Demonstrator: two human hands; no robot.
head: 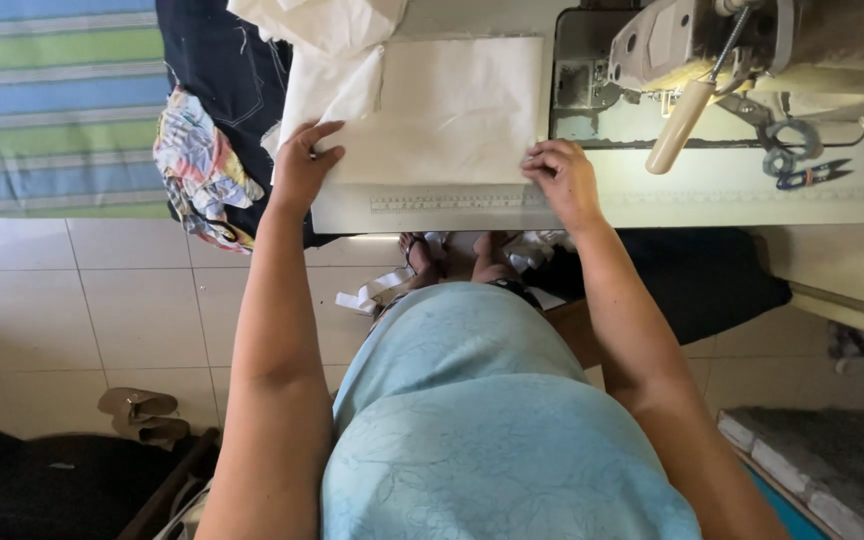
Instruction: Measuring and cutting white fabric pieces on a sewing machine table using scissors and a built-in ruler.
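Pale floor tiles (102, 320) fill the 9 o'clock side, with a pair of sandals (142, 415) at 8 o'clock and open floor around them. At 10 o'clock a patterned cloth bundle (197, 165) hangs just beside dark fabric (232, 70). A cream bench (712, 195) spans 12 to 3 o'clock; its near edge carries a printed ruler strip (452, 201).

White fabric (452, 110) lies flat on the bench at 12 o'clock, its near edge parallel to the bench edge and just short of the ruler strip.

Left hand (302, 165): forearm extended straight forward, fingers spread open and pressed flat on the fabric's left near corner.

Right hand (562, 180): forearm angled inward, fingers curled closed, pinching the fabric's right near corner at the bench edge.

At 1 o'clock a sewing machine (692, 50) stands just right of the fabric. Small snips (812, 175) lie at 2 o'clock, well apart from the right hand, with bare bench between.
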